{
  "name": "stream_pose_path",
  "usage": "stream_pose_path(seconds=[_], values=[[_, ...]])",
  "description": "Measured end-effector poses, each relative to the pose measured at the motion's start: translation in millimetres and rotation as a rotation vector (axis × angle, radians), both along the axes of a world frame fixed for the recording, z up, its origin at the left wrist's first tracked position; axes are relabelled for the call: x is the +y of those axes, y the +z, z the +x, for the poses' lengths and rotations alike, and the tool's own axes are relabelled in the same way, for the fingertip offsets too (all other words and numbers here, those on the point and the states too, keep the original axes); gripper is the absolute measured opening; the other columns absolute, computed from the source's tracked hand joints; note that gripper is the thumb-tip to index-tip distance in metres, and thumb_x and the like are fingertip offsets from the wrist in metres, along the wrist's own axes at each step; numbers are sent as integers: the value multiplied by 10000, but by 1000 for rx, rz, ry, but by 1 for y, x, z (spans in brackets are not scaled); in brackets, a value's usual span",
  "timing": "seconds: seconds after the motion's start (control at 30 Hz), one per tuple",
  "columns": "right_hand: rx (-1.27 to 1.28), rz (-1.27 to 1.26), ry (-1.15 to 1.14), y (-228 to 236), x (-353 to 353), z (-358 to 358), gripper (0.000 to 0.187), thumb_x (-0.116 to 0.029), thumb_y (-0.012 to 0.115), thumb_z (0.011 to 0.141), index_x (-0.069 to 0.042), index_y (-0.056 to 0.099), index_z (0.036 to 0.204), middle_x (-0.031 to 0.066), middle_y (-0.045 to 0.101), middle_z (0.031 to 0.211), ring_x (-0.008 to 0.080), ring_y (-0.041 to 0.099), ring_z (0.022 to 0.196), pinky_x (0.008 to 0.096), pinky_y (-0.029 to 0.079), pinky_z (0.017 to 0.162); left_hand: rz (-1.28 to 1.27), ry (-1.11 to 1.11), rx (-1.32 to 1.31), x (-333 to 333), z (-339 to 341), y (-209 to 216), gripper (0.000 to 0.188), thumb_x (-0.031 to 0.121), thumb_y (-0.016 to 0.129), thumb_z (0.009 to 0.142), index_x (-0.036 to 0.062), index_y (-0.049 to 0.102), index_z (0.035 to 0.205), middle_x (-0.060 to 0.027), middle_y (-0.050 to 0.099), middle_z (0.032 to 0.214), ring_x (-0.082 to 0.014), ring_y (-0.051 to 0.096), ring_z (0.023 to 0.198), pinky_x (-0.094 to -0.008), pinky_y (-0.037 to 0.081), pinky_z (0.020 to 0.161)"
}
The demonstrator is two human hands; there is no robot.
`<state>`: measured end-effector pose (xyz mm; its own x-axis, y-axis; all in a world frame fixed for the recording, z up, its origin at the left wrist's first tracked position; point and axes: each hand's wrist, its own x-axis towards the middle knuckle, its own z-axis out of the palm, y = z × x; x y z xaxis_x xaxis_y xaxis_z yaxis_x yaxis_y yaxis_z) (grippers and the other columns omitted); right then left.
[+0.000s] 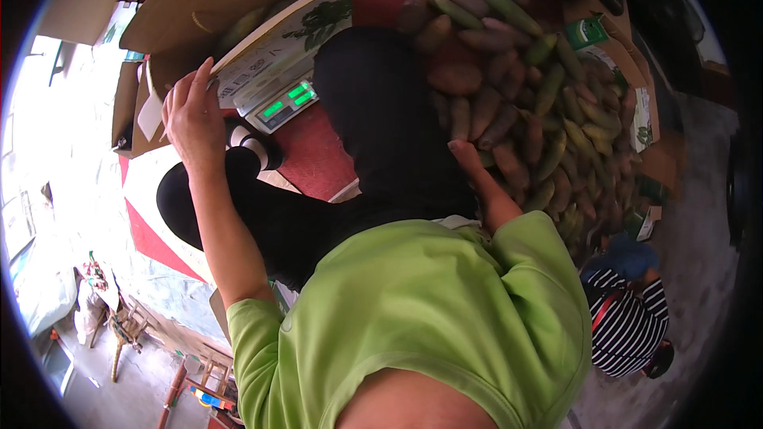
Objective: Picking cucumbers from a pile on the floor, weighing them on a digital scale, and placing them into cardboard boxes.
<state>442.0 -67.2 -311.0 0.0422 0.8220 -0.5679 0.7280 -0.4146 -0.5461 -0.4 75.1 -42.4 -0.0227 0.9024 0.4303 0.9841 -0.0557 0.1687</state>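
Observation:
My left hand (193, 117) is at the near left corner of a large open cardboard box (296, 33), its bent fingers gripping the edge beside a white flap. Inside the box, a few long produce pieces show dimly. Below its printed front panel, a digital scale (280, 106) has a lit green display. My right hand (467, 157) hangs beside my right thigh, against a big heap of elongated green and reddish-brown produce (548, 123). Most of its fingers are hidden, so whether it holds a piece cannot be told.
Red sheeting (316, 157) covers the floor between my legs. Cardboard cartons (636, 87) border the heap on the right. A person in a striped top (628, 322) is bent over at the lower right. Wooden stools (211, 373) stand at the lower left.

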Motion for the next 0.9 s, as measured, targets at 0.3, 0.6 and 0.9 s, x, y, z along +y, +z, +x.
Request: stream_pose_path(seconds=[0.3,0.6,0.9], values=[[-89,-10,50,-48,-22,10,245,-211,617,738,-72,669,932,164,646,959,339,611,926,403,488,811,-1,4,51,3,-4,-4,339,81,619,814,186,638,1135,-30,633,995,-225,592,958,-369,418,910],[46,-1,-162,-37,-11,4,246,-184,618,727,-26,658,912,165,655,867,296,637,833,375,497,737,-7,-12,31,5,-11,-6,297,105,618,826,174,650,1113,-46,638,997,-224,588,975,-366,417,895],[16,-90,-164,-38,-10,6,304,-213,611,715,-49,661,966,177,654,959,327,617,941,380,487,808,3,15,34,4,-19,2,310,85,662,772,164,667,1072,-47,640,975,-240,577,985,-367,389,922]])
